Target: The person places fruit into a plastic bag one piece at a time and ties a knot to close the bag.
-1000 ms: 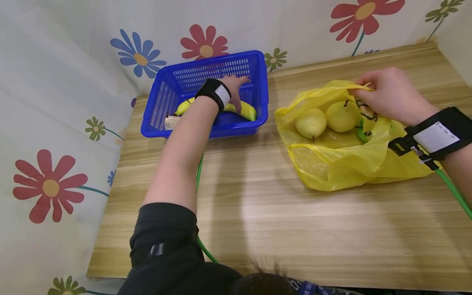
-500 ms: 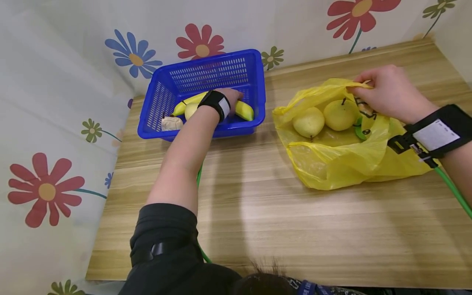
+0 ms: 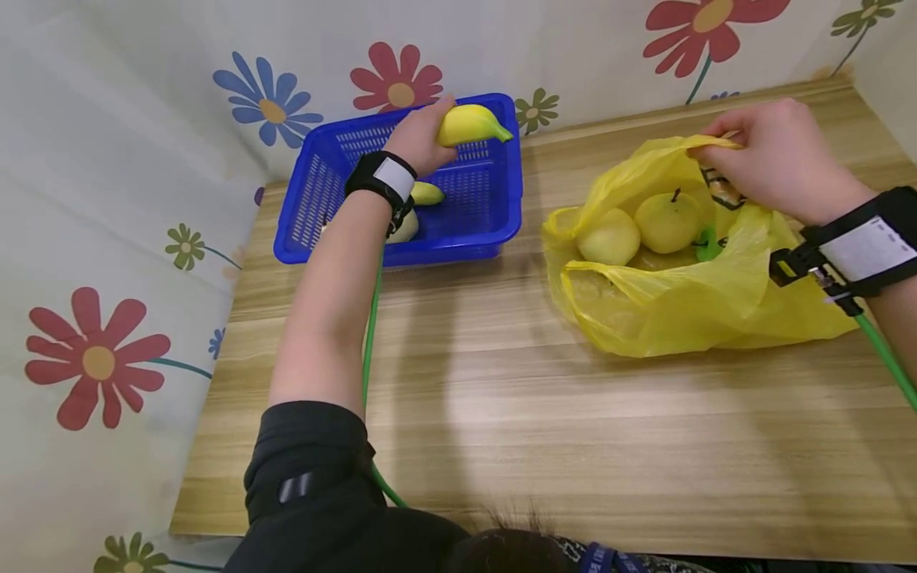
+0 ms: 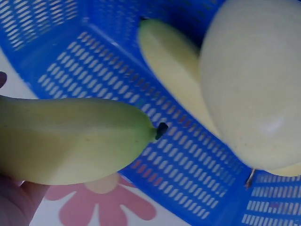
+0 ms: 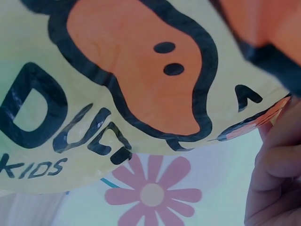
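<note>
My left hand [image 3: 421, 137] grips a yellow banana [image 3: 469, 125] with green tips, raised above the blue plastic basket [image 3: 469, 250]. Its dark-ended tip also shows in the left wrist view, where the held banana [image 4: 80, 141] reaches in from the left. Another banana [image 4: 171, 68] and a pale pear [image 4: 254, 84] lie in the basket, partly behind my forearm in the head view. My right hand [image 3: 781, 163] pinches the upper rim of a yellow plastic bag [image 3: 666, 314], holding its mouth apart. Two pale yellow pears, one left [image 3: 609, 237] and one right [image 3: 669, 223], sit inside it.
A small green item [image 3: 708, 245] is beside the pears in the bag, mostly hidden. Both stand on a wooden table [image 3: 501, 414], with a flower-printed curtain [image 3: 308, 48] behind. Green cables [image 3: 370, 334] run from both wrists. The bag's cartoon print [image 5: 141, 70] fills the right wrist view.
My left hand has reached down into the basket, taken hold of the banana and lifted it above the basket. My right hand keeps its pinch on the bag rim, raised slightly.
</note>
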Motion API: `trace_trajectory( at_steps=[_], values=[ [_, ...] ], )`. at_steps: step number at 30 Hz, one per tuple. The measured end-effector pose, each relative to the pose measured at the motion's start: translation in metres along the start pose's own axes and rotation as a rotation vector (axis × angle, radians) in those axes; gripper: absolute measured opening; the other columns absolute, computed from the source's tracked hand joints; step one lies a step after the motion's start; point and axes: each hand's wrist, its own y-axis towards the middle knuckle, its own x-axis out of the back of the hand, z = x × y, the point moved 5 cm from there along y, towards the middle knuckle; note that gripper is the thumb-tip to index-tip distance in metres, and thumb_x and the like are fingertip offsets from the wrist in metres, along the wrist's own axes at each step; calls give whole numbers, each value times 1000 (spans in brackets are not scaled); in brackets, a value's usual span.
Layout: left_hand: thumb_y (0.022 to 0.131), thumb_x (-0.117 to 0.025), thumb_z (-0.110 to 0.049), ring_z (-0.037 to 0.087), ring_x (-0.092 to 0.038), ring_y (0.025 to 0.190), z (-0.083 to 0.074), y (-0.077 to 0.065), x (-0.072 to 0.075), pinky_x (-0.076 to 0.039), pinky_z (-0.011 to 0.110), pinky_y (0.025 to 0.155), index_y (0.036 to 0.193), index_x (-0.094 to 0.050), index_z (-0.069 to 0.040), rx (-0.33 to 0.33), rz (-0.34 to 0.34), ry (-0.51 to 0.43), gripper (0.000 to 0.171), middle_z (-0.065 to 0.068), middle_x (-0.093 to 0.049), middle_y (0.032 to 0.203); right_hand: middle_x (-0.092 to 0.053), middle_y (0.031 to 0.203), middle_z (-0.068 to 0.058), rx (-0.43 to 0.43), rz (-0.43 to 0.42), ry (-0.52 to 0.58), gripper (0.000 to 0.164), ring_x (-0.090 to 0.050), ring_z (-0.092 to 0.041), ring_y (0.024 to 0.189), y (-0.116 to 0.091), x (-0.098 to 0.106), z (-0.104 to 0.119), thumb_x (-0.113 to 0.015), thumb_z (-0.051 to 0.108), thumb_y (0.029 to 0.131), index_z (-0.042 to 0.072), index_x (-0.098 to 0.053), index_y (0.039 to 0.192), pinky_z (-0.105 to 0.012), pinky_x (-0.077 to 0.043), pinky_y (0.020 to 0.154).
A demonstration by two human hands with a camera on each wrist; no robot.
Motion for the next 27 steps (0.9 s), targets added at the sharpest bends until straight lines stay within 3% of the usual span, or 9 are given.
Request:
trace_trajectory(
  at_steps=[6, 11, 15, 18, 22, 27],
  values=[
    [93, -63, -14, 18, -49, 93, -23, -9, 24, -40, 26, 82, 127, -43, -9, -64, -142, -135, 40, 6, -52, 104, -55, 56, -9, -23, -33, 33, 34, -44, -10, 38, 4, 15, 12, -57, 17, 98, -14, -61, 112, -20, -32, 40],
    [94, -63, -13, 16, -49, 94, -49, -17, 36, -41, 24, 85, 127, -41, -8, -146, -190, -273, 41, 5, -50, 105, -55, 55, -8, -54, -40, 50, 36, -44, -10, 39, 6, 21, 14, -58, 19, 98, -13, -62, 112, -20, -32, 40],
    [93, -64, -10, 17, -50, 97, -82, -27, 45, -43, 25, 86, 127, -42, -5, -282, -238, -420, 41, 6, -48, 104, -55, 57, -7, -78, -26, 63, 37, -45, -11, 40, 6, 17, 8, -57, 19, 98, -14, -60, 113, -20, -34, 41],
    [91, -66, -5, 20, -52, 95, -112, -37, 49, -45, 27, 83, 126, -44, 2, -430, -264, -580, 42, 8, -48, 101, -55, 57, -8, -75, -23, 62, 37, -45, -11, 40, 5, 13, 5, -57, 19, 98, -14, -60, 114, -19, -34, 41],
    [86, -68, 1, 21, -51, 89, -154, -49, 45, -45, 27, 81, 127, -43, 9, -593, -209, -808, 48, 11, -49, 96, -55, 56, -7, -72, -23, 62, 37, -45, -10, 40, 6, 10, 2, -58, 19, 98, -13, -60, 115, -20, -33, 41],
    [85, -67, 7, 21, -50, 91, -192, -58, 20, -45, 26, 82, 133, -37, 12, -637, -56, -967, 56, 14, -49, 100, -55, 58, -9, -62, -32, 45, 36, -43, -10, 40, 6, 8, 2, -57, 19, 97, -14, -60, 113, -20, -32, 41]
  ],
)
